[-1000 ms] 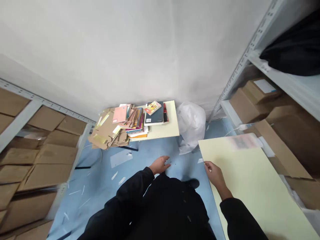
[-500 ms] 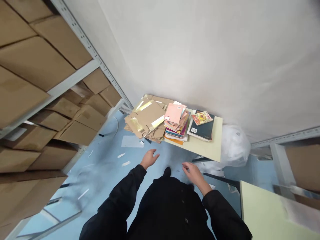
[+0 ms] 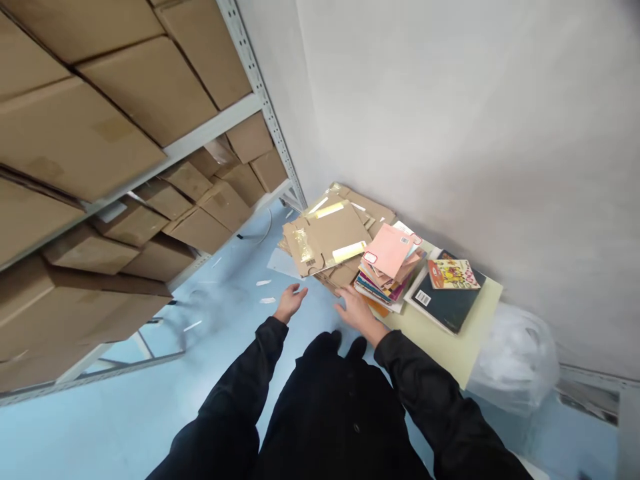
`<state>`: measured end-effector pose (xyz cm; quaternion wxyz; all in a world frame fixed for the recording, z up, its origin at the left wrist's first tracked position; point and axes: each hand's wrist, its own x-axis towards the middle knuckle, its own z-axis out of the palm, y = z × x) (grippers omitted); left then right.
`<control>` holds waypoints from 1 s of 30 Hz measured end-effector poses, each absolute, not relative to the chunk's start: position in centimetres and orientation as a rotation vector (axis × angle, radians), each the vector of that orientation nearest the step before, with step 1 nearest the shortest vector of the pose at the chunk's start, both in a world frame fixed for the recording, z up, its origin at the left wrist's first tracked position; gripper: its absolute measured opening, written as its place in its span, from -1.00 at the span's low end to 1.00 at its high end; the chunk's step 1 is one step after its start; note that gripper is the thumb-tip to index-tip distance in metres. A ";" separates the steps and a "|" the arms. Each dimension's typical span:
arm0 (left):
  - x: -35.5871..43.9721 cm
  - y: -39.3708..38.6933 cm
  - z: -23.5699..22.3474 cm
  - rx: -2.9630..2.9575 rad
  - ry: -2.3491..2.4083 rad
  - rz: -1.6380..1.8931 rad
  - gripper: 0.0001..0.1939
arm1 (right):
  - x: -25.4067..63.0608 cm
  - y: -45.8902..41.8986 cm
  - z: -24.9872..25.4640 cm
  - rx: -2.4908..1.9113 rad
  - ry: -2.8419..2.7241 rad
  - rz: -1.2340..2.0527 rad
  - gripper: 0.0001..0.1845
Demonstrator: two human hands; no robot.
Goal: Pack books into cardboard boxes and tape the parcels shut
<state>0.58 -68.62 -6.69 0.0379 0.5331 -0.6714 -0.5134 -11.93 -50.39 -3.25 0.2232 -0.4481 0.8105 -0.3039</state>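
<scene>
My left hand (image 3: 290,303) hangs over the floor, holding nothing, thumb and fingers apart, in front of a pile of flattened cardboard (image 3: 327,233) with shiny tape strips. Fingers stretched out, my right hand (image 3: 357,309) is by the table's front edge, close to the cardboard and a stack of thin books (image 3: 393,253). A pink book lies on top of that stack. Whether the right fingertips touch the cardboard, I cannot tell. To the right of the stack, a dark blue book (image 3: 445,300) lies under a small yellow picture book (image 3: 453,274).
The books and cardboard lie on a pale yellow table (image 3: 483,320). A white plastic bag (image 3: 523,357) bulges at its right end. Metal shelves (image 3: 215,127) with cardboard boxes (image 3: 95,133) stand on the left. Paper scraps (image 3: 267,301) lie on the blue floor.
My view has turned left and nearer the table, so the table sits further right in the picture. My right hand has come up to the table's front edge beside the books.
</scene>
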 end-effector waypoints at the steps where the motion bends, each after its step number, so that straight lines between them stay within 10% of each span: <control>1: 0.4 -68.9 -6.6 1.654 -2.028 -1.583 -0.58 | -12.6 -51.6 -3.2 -1.240 2.247 -0.830 -0.58; 17: -5.5 -79.1 -10.2 1.747 -1.685 -1.801 -0.27 | -23.7 -69.6 -6.8 -0.595 2.642 -0.679 -0.21; 30: -4.8 -81.4 -12.3 1.589 -1.671 -2.074 -0.61 | -28.4 -69.0 -7.6 0.035 2.687 -0.405 0.01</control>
